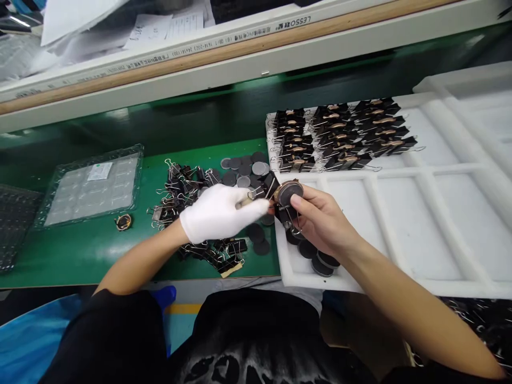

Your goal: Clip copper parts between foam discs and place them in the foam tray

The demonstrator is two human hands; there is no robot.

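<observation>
My left hand (216, 213), in a white glove, pinches a black binder clip (270, 184) by its wire handles. The clip's jaw end is at the left rim of a round brown-edged part with a dark disc (288, 193) on its face. My bare right hand (326, 218) grips this round part, thumb pressed on the disc. Another black binder clip (286, 215) sits at the part's lower edge, wire handles hanging down. Whether the left clip bites on the rim is hard to make out. Loose dark discs (256, 232) lie beneath my hands.
A pile of binder clips (180, 184) covers the green table (92, 250) left of my hands. Clipped round parts (340, 136) stand in rows on the white tray (412, 224). A clear plastic tray (96, 184) and one round part (124, 222) lie farther left. A shelf edge (224, 53) crosses behind.
</observation>
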